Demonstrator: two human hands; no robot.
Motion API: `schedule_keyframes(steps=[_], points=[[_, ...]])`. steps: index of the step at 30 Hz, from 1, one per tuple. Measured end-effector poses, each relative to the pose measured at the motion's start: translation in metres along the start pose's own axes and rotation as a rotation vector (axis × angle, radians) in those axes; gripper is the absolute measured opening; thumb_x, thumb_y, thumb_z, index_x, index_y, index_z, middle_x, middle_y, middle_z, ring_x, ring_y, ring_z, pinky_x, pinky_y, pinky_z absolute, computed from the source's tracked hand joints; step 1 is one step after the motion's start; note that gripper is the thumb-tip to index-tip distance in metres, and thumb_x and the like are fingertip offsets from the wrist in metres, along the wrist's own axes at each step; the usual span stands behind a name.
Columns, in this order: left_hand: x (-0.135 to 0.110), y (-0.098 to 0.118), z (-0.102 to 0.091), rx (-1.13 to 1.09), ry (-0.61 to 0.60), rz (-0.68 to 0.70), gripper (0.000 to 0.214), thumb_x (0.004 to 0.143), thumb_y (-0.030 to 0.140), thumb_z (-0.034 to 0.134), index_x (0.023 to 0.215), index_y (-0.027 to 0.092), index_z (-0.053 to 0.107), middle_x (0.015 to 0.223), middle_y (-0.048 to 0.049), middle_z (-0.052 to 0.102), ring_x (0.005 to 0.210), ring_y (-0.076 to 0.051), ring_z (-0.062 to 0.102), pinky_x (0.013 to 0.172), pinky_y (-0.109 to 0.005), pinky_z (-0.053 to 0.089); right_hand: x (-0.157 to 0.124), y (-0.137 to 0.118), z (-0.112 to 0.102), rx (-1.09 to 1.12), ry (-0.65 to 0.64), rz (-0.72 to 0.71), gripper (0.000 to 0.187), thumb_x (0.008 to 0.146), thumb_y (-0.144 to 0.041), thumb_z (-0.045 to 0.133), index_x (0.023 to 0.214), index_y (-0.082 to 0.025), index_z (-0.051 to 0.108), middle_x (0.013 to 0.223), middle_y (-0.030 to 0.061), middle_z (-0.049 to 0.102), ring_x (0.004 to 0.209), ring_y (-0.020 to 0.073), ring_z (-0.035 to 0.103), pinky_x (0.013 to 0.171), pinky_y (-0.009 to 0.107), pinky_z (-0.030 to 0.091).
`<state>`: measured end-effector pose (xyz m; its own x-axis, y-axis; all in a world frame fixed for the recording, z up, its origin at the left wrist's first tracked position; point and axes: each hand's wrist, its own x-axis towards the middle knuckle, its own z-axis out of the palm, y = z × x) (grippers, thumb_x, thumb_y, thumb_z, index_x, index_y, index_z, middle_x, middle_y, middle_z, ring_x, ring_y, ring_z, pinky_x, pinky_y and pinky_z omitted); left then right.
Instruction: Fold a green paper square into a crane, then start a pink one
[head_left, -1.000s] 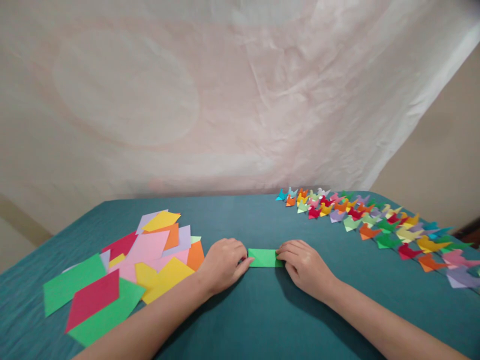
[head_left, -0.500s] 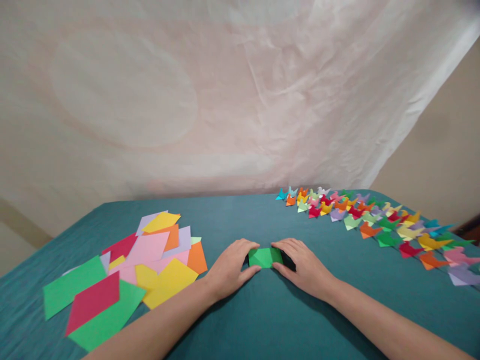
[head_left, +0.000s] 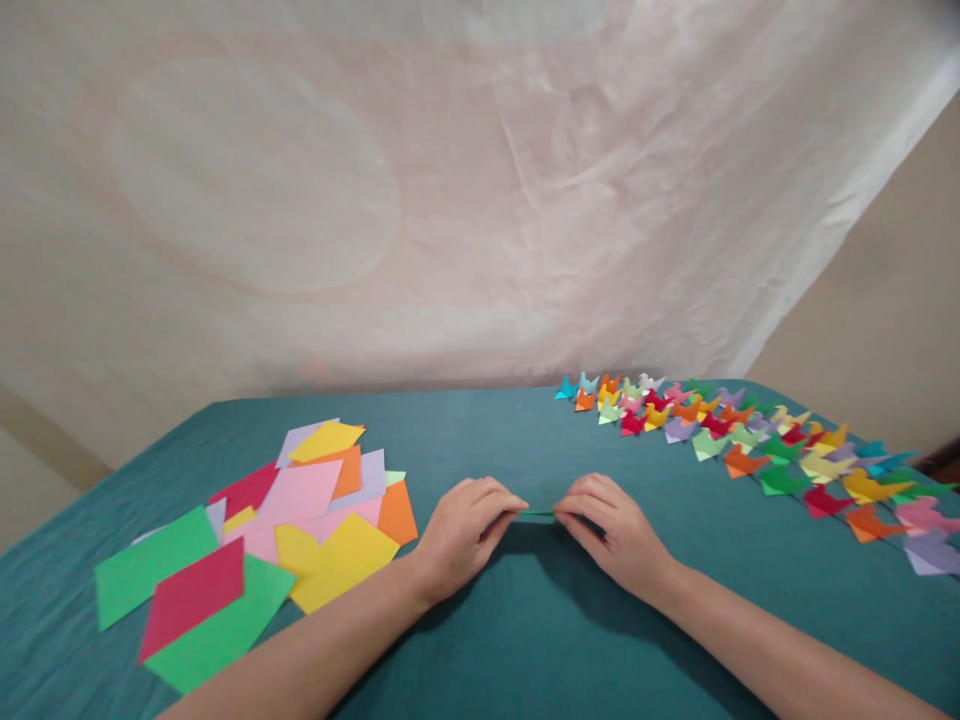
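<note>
Thin green folded paper strip (head_left: 538,512), flat coloured paper sheets (head_left: 315,495) and small folded paper figures (head_left: 739,462): matt, smooth. Teal tablecloth (head_left: 525,640): matt woven cloth, faintly creased. Pale backdrop sheet (head_left: 450,200): wrinkled fabric

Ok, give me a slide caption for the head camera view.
Edge-on green paper pinched between left hand and right hand, coloured sheets left, folded paper figures right.

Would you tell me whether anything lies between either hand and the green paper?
Nothing visible does. The left hand and right hand each pinch an end of the green paper, seen edge-on above the cloth. Loose sheets lie off to the left, folded figures to the right, both apart from it.
</note>
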<state>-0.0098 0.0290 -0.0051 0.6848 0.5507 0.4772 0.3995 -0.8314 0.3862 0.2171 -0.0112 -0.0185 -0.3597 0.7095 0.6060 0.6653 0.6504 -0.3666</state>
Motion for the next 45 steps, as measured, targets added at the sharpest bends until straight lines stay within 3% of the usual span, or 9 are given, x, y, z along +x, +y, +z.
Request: schedule_keyframes(steps=[5,12,18,23,33,45], points=[[-0.0015,-0.0017,-0.0023,0.083,0.083,0.089,0.018,0.089,0.016,0.046,0.093,0.021,0.063,0.087,-0.0037,0.063,0.082,-0.014,0.056,0.074,-0.027,0.040,-0.0011,0.0002,-0.0019,-0.054,0.038,-0.082,0.012,0.087,-0.018,0.051,0.087,-0.020,0.063,0.080,0.0046,0.063,0.078,0.0168,0.056,0.072,0.032,0.043],[-0.0024,-0.0025,-0.0028,0.084,0.132,0.096,0.018,0.088,0.017,0.047,0.089,0.021,0.064,0.086,-0.0040,0.064,0.082,-0.013,0.057,0.074,-0.027,0.041,-0.0015,-0.0008,-0.0032,-0.022,0.036,-0.094,0.014,0.085,-0.023,0.054,0.097,-0.020,0.062,0.088,0.0064,0.064,0.084,0.0187,0.057,0.075,0.035,0.045],[-0.0015,-0.0037,-0.0012,-0.141,0.150,-0.040,0.018,0.090,0.019,0.047,0.095,0.020,0.064,0.087,-0.0048,0.061,0.080,-0.013,0.057,0.073,-0.024,0.045,-0.0046,-0.0014,-0.0031,0.094,0.085,0.097,0.028,0.092,-0.022,0.037,0.114,-0.020,0.053,0.103,0.0089,0.063,0.095,0.0196,0.057,0.084,0.037,0.045],[0.0024,-0.0059,-0.0011,-0.262,0.215,-0.112,0.017,0.089,0.021,0.048,0.091,0.017,0.064,0.082,-0.0050,0.060,0.076,-0.013,0.057,0.070,-0.025,0.047,-0.0052,0.0032,0.0014,0.147,0.184,0.267,0.018,0.091,-0.023,0.039,0.099,-0.020,0.055,0.090,0.0067,0.062,0.083,0.0174,0.059,0.075,0.030,0.048],[0.0029,-0.0081,0.0006,-0.280,0.235,-0.130,0.014,0.087,0.020,0.051,0.089,0.017,0.065,0.081,-0.0045,0.060,0.075,-0.013,0.057,0.068,-0.025,0.047,-0.0036,0.0028,0.0026,0.207,0.128,0.163,0.011,0.090,-0.021,0.041,0.093,-0.020,0.051,0.082,0.0051,0.059,0.075,0.0154,0.056,0.070,0.027,0.047],[0.0024,-0.0075,0.0000,-0.296,0.218,-0.133,0.013,0.087,0.017,0.051,0.090,0.017,0.064,0.082,-0.0038,0.059,0.077,-0.013,0.057,0.071,-0.024,0.046,-0.0059,0.0038,0.0034,0.241,0.109,0.173,0.009,0.089,-0.018,0.042,0.094,-0.020,0.049,0.084,0.0043,0.056,0.074,0.0151,0.055,0.070,0.027,0.046]])
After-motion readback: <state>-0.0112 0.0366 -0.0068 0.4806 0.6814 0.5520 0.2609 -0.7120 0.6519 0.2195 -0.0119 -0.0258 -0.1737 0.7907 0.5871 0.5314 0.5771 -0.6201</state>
